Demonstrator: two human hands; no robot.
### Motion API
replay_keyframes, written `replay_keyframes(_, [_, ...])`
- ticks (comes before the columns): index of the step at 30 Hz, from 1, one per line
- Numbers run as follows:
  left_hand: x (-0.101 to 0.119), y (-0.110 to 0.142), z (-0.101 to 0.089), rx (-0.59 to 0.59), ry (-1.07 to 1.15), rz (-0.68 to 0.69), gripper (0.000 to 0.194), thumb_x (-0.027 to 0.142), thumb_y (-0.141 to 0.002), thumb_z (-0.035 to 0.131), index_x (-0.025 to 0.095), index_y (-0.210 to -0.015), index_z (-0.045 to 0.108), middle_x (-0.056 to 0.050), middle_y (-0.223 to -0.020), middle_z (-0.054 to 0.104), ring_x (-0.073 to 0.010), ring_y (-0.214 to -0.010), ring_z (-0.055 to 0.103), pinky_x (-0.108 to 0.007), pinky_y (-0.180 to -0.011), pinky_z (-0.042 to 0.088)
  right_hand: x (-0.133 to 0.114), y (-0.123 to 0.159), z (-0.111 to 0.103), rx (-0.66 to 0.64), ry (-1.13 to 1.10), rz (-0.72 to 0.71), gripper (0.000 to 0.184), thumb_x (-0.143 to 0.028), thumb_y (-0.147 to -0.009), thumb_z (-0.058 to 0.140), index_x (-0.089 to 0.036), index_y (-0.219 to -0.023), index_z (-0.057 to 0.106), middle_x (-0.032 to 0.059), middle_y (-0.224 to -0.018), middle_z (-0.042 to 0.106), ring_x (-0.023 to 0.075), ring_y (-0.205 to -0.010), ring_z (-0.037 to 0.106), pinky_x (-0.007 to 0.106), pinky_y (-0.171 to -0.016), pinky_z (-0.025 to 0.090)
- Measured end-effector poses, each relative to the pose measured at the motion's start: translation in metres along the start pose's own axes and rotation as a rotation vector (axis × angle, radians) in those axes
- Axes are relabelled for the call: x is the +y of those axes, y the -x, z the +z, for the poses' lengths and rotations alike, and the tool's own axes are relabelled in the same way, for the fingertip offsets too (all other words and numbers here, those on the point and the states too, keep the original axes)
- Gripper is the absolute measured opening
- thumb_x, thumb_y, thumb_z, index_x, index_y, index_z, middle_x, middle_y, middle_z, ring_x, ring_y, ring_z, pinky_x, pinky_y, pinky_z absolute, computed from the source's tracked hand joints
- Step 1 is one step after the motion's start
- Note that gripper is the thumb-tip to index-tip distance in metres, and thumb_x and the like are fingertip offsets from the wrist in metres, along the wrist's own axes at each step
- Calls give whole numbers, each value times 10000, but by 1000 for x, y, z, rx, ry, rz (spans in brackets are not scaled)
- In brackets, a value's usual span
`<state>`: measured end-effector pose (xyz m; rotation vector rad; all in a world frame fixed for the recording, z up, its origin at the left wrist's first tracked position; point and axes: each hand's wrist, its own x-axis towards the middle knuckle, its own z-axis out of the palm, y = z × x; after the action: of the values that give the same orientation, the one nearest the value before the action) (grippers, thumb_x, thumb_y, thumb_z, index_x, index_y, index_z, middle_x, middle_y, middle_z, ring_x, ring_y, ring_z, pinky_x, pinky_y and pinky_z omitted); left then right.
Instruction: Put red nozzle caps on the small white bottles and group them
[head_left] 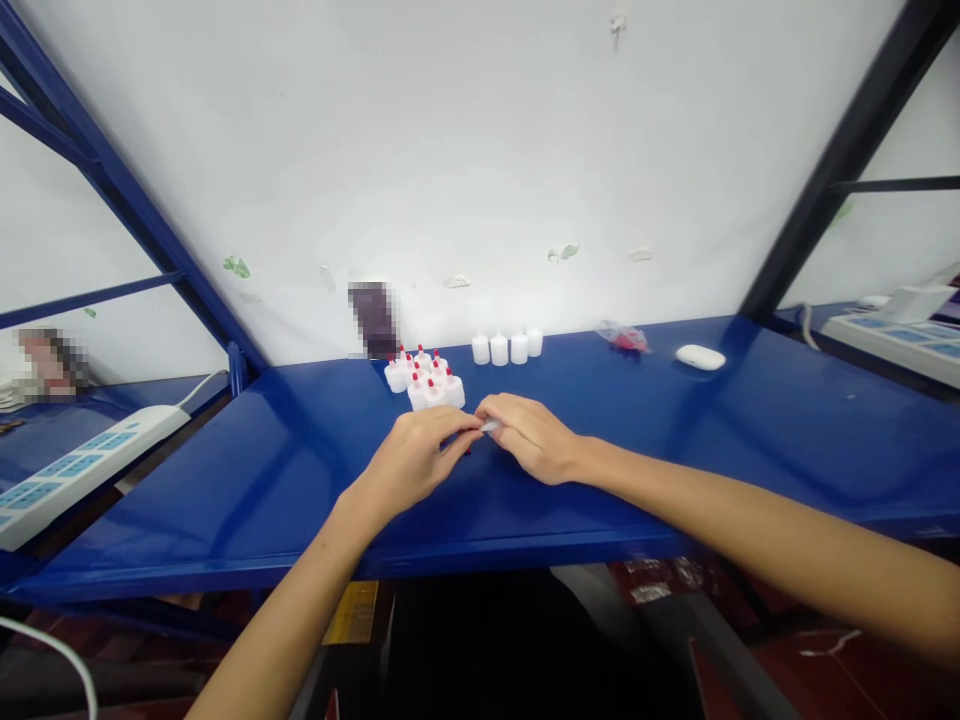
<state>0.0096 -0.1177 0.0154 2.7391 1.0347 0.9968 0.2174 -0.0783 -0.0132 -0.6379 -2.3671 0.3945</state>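
Note:
My left hand [431, 445] and my right hand [534, 437] meet fingertip to fingertip above the blue table. Between them shows a small whitish piece [491, 426], mostly covered by my fingers; it lies in my right hand's closed fingers. My left thumb and forefinger pinch at its left end, and what they hold there is hidden. Just beyond my left hand stands a cluster of small white bottles with red tips [435, 390]. Farther back, several white bottles without red tips [499, 349] stand in a row. A bit of red [469, 451] shows below my fingertips.
On the blue table [300, 480], a clear bag with red pieces [624, 338] and a white rounded case [700, 357] lie toward the back right. A pixelated dark object [375, 320] leans by the wall. A power strip [67, 470] lies at left, beyond the blue frame.

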Motion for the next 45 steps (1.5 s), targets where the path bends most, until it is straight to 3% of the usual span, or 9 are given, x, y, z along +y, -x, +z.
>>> replay_keyframes(12, [0, -12, 11, -116, -218, 151, 140, 126, -922, 524, 144, -947, 661, -50, -803, 675, -164, -728, 631, -262, -661, 485, -8, -3, -5, -100, 144, 175, 275, -378, -915, 442, -182, -781, 580, 47, -763, 613, 181, -693, 515, 297, -650, 326])
replay_keyframes(16, [2, -21, 16, -108, -251, 203, 215, 145, -933, 484, 140, -1100, 619, -62, -826, 657, -175, -734, 611, -277, -659, 484, -3, -5, -7, -71, -18, 264, 293, -340, -845, 472, -184, -598, 486, -12, -584, 474, 126, -568, 412, 277, -585, 261])
replay_keyframes(21, [0, -38, 24, -19, -121, 248, 136, 128, -908, 518, 150, -990, 624, -52, -831, 648, -168, -779, 606, -284, -710, 480, 3, -6, -9, 65, -254, 294, 326, -320, -799, 428, -202, -512, 327, -28, -513, 342, 108, -523, 328, 278, -546, 237])
replay_keyframes(24, [-3, -47, 23, -13, -53, 233, 144, 86, -867, 542, 142, -956, 640, -47, -822, 657, -159, -766, 604, -276, -708, 471, 6, -6, -11, 108, -341, 256, 307, -336, -848, 416, -195, -576, 397, -30, -544, 401, 115, -545, 378, 271, -565, 273])
replay_keyframes(28, [-14, -51, 9, -17, -8, 80, 124, 89, -856, 562, 151, -865, 669, -28, -788, 677, -133, -697, 601, -251, -668, 452, 13, -8, -13, 91, -271, 283, 305, -447, -962, 378, -203, -959, 562, -28, -690, 546, 150, -649, 506, 276, -645, 340])
replay_keyframes(31, [-28, -47, -2, -173, -73, -52, 103, 162, -869, 599, 157, -826, 692, -26, -754, 686, -137, -661, 602, -252, -644, 438, 20, -10, -13, 61, -124, 372, 356, -492, -989, 346, -225, -1107, 551, -33, -674, 561, 169, -663, 536, 295, -680, 355])
replay_keyframes(35, [-44, -43, -1, -326, -236, -36, 126, 203, -901, 578, 165, -886, 697, -49, -829, 696, -168, -735, 630, -274, -689, 448, 25, -10, -12, 59, -38, 393, 328, -466, -992, 369, -225, -1108, 557, -26, -708, 591, 173, -676, 558, 294, -680, 353])
replay_keyframes(40, [-53, -41, 6, -164, -418, -25, 236, 260, -903, 610, 157, -1109, 662, -93, -983, 659, -212, -857, 636, -315, -754, 457, 22, -10, -12, 40, 6, 383, 305, -435, -984, 391, -219, -1106, 567, -21, -719, 581, 171, -676, 547, 284, -659, 336])
replay_keyframes(45, [-47, -33, -4, -93, -310, -74, 155, 290, -898, 614, 163, -908, 703, 11, -630, 603, -140, -599, 569, -289, -708, 417, 21, -9, -13, 46, -58, 348, 227, -278, -954, 366, -205, -1052, 557, -15, -734, 560, 169, -689, 532, 288, -674, 358])
